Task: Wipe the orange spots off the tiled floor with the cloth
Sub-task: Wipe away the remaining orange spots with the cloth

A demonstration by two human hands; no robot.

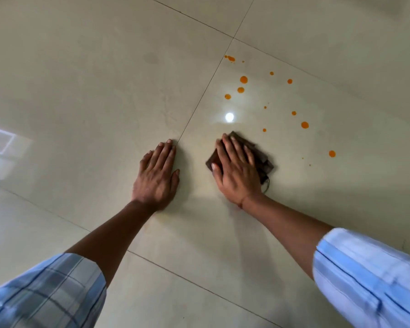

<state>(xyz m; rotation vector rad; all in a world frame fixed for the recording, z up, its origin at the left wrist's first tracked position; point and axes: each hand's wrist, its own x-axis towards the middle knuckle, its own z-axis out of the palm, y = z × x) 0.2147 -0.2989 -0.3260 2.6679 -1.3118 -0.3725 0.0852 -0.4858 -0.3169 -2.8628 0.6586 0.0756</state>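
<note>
A folded dark brown cloth [262, 157] lies on the glossy beige tiled floor [104, 102]. My right hand [234, 169] presses flat on top of it, fingers spread over the fabric. My left hand [158, 174] rests flat on the bare tile to the left, beside a grout line, holding nothing. Several orange spots [243, 79] are scattered on the tile beyond and to the right of the cloth; the nearest ones are a small spot [264, 130], a larger spot [304, 125] and one far right [332, 153].
Grout lines [199, 102] cross the floor. A bright lamp reflection [229, 117] shines just beyond the cloth, and a window reflection [0, 145] glares at the left edge. A faint dull smudge [151, 58] marks the far tile.
</note>
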